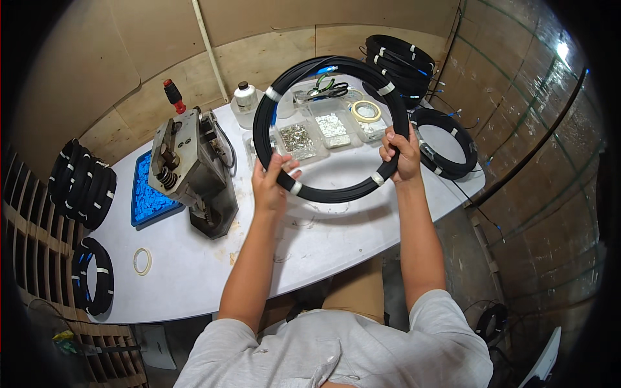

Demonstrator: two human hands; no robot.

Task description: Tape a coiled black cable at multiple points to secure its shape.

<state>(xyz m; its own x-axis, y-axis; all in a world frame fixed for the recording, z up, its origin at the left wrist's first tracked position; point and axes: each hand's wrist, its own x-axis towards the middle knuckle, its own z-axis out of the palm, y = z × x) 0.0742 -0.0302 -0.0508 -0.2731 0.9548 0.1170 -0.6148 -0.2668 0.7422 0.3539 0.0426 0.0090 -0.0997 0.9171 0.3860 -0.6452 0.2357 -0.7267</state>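
Plywood walls box in a white table (194, 271), seen from above. Both hands hold one black cable coil (330, 126) up over the table's middle, ring roughly facing the camera, taped with white bands at several spots.

Left hand (270, 184): fingers closed around the coil's lower-left arc, thumb over the front, next to a white band. Right hand (402, 155): closed on the lower-right arc, fingers wrapped over the bundle just above another white band. Both grips look firm; coil is clear of the table surface.

Behind the coil, seen partly through its ring: clear plastic trays (330, 129) with small metal parts, a tape roll (366, 111), pliers (326, 87) with green handles. White bottle (245, 100) with a black cap stands left of those.

Left of the hands: grey bench press tool (191, 168) with a red-tipped handle, standing just beside a blue tray (145, 194) of small blue pieces. Thin white ring (142, 261) lies flat near the table's front-left.

More coils: stack (401, 58) at the far right corner, one flat coil (446, 142) on the right edge just past the right hand, a row (81, 184) standing off the table's left side, one more (92, 275) lower left.

Person wears a grey T-shirt (336, 349); forearms bare.
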